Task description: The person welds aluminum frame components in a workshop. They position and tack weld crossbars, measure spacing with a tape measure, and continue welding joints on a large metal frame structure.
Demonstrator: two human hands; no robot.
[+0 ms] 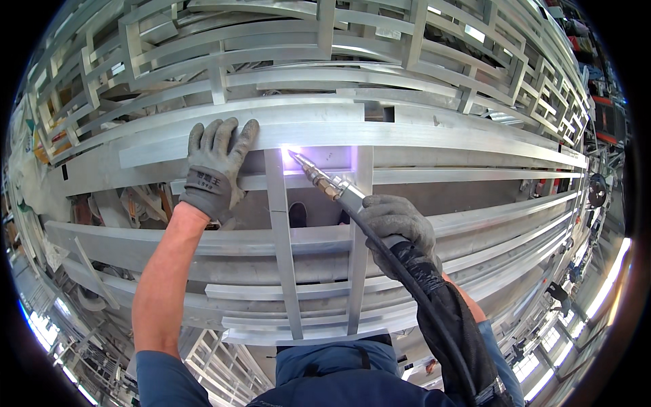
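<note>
Head view: right hand [400,225] grips a torch [321,180], light glowing at its tip where the long bar [420,136] meets a crosspiece [280,224]; left hand [213,169] lies open on the bar, which could shift if that hand slips.

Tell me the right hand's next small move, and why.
I'd probably ease the torch slightly along where the crosspiece meets the long bar: the right hand holds the torch with its tip close to that corner, a purple glow shows there, and the left hand rests on the long bar.
</note>
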